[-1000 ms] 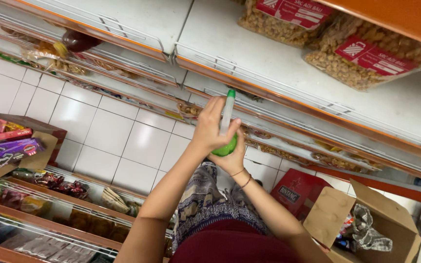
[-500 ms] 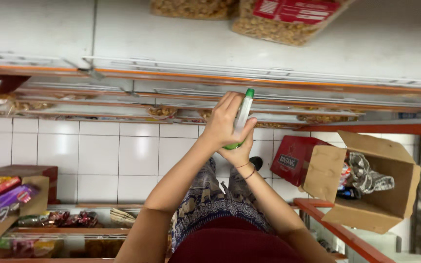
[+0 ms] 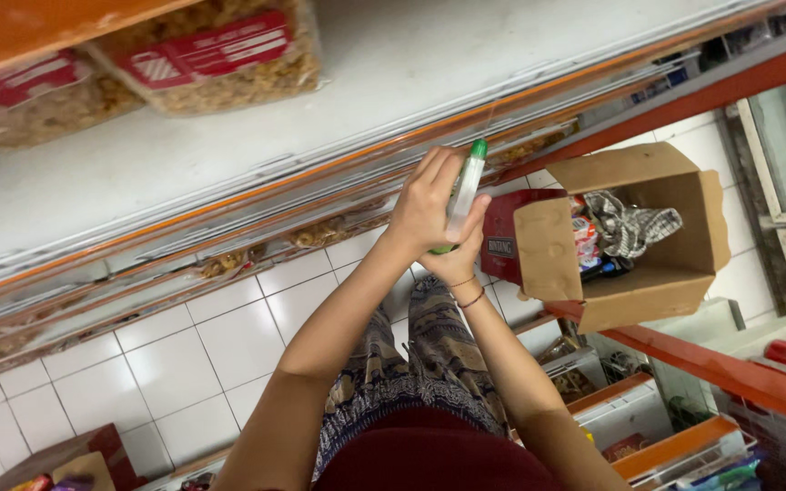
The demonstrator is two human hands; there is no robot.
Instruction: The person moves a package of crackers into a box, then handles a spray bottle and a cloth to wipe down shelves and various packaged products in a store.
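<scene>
white floor tiles point(image 3: 229, 341) run between shop shelving, seen from overhead. left hand point(image 3: 425, 205) is wrapped around a slim clear bottle with a green cap point(image 3: 464, 189), fingers clenched on its body, cap end pointing toward the shelf edge. right hand point(image 3: 458, 259) sits beneath it, cupping the bottle's green base; how firmly its fingers grasp cannot be told, as they are mostly hidden. bottle is held in the air in front of the white shelf point(image 3: 393, 82), which carries clear bags of snacks with red labels point(image 3: 220, 59). open cardboard box point(image 3: 648, 236) of packets rests just beside the hands on an orange-edged rack.
</scene>
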